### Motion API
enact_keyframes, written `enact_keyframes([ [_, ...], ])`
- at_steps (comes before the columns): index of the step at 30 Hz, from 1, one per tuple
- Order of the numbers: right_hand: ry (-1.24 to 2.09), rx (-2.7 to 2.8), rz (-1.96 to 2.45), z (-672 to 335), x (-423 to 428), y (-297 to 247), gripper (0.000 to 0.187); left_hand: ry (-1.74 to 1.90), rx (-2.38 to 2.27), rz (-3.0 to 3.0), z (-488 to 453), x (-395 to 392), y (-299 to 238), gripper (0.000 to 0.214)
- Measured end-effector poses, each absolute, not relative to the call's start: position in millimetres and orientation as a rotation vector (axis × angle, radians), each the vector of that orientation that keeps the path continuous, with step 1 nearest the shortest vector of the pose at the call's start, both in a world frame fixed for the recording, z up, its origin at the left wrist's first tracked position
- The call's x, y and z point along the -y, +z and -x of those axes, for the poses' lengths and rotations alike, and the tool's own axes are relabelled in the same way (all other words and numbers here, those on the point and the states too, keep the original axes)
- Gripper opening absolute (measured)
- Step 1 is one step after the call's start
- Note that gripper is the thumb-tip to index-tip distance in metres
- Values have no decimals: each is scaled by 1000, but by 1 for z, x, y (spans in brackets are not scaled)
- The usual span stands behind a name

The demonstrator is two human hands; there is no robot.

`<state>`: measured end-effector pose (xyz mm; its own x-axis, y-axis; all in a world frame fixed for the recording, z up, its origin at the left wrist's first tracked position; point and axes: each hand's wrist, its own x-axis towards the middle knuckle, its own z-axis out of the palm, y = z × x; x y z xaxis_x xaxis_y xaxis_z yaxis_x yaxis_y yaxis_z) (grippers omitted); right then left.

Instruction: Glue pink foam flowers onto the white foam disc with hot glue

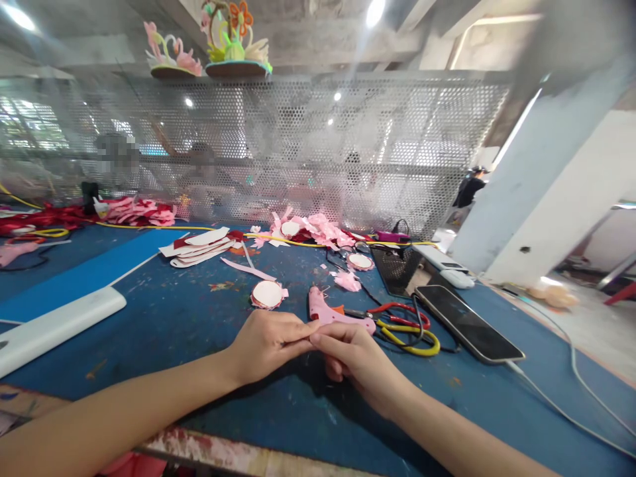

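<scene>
My left hand (271,343) and my right hand (355,354) meet over the near part of the blue table, fingertips pinched together. Whatever lies between the fingers is hidden or too small to make out. Just behind them lies a pink hot glue gun (330,310). To its right rest scissors with red handles (397,310) and a tool with yellow handles (422,344). Beyond my left hand sits a round white disc (267,294) with a pink edge. A similar disc (360,262) and a pink ruffled piece (346,280) lie farther back.
A phone (470,321) with a cable is at right, near a white earphone case (457,279). White cut pieces (201,248) and pink scraps (318,230) lie toward the perforated metal screen (308,146). A long white object (59,328) lies at left. A person (470,189) is at far right.
</scene>
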<state>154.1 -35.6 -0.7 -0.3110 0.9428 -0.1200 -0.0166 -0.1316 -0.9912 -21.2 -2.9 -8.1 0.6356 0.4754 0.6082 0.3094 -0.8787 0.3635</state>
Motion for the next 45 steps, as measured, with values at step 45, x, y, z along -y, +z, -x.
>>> enact_keyframes([
  [45, 1512, 1166, 1153, -157, 33, 3, 29, 758, -780, -1348, 20, -18, -7, 37],
])
